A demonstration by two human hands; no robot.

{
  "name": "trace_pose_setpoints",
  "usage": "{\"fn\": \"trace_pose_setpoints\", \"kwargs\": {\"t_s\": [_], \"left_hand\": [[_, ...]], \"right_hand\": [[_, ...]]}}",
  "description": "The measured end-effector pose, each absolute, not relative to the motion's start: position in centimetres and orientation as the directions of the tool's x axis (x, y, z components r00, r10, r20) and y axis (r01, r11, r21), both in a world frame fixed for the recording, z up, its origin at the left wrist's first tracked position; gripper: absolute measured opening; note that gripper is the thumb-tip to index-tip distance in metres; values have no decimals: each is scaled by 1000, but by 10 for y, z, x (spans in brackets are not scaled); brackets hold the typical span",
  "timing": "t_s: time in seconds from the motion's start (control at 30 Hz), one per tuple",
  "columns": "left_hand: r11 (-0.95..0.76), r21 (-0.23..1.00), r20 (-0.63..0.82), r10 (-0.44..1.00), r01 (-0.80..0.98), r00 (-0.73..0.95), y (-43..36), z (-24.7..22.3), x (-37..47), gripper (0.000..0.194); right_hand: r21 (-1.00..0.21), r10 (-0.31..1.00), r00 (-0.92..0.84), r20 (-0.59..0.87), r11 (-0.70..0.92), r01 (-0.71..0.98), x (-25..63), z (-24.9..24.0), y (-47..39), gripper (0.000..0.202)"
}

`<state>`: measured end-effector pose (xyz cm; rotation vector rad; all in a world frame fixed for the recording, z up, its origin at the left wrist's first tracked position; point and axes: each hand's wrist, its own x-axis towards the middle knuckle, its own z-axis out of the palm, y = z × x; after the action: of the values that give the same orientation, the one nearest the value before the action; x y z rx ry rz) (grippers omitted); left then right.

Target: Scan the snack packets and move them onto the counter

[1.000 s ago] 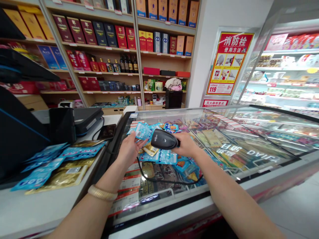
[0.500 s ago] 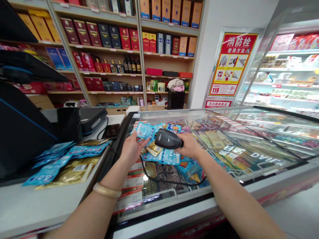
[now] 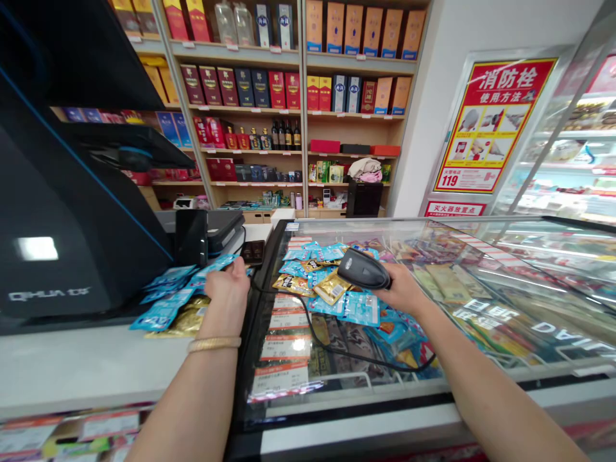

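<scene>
My right hand [image 3: 402,287] is wrapped round a black barcode scanner [image 3: 364,269], held above the glass lid with its head pointing left. Under and around the scanner lie several blue packets [image 3: 362,309] and gold packets [image 3: 332,287]. My left hand [image 3: 228,282] is over the counter at the left, its fingers closed on a small blue packet [image 3: 222,262], partly hidden by the hand. Beside that hand, a pile of blue packets [image 3: 166,309] and gold packets [image 3: 185,321] lies on the counter.
A black checkout terminal [image 3: 72,212] stands on the white counter [image 3: 72,366] at left. The scanner's black cable [image 3: 332,348] loops over the glass-topped freezer [image 3: 433,401]. A dark phone-like object [image 3: 253,251] lies near the freezer edge. Shelves of boxed bottles [image 3: 240,86] line the back.
My left hand has carried the blue packet left, from above the freezer to the pile on the counter. The right hand still holds the scanner over the packets. The view has turned left.
</scene>
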<state>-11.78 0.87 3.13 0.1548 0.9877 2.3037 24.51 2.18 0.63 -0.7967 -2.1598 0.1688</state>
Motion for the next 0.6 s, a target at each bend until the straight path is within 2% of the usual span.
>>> {"fn": "trace_pose_setpoints", "kwargs": {"t_s": [0.1,0.2,0.27,0.37,0.43,0.5,0.53,0.6], "left_hand": [[-500,655,-264,550,-566,-792,9,32,-120,39],[-430,631,-340,595,-646,-728,9,40,-114,37],[-376,661,-318,644,-649,-696,8,46,-104,33],[-345,748,-195,703,-568,-684,7,50,-80,18],[-355,852,-11,723,-385,-691,6,47,-58,16],[-341,938,240,758,-56,-606,5,39,-35,27],[-323,933,358,783,160,-508,4,33,-24,32],[-275,792,479,834,545,-276,2,22,-8,40]], "right_hand": [[-371,603,-455,656,782,501,245,7,21,22],[-367,603,-417,680,772,519,247,8,22,18],[-357,589,-390,708,775,521,249,10,23,17],[-344,567,-347,747,776,528,255,13,25,16],[-334,556,-308,772,768,547,259,15,27,14],[-329,549,-265,793,752,572,263,15,29,12],[-331,551,-246,797,740,586,264,15,31,11],[-342,571,-225,790,713,612,266,14,33,10]]}}
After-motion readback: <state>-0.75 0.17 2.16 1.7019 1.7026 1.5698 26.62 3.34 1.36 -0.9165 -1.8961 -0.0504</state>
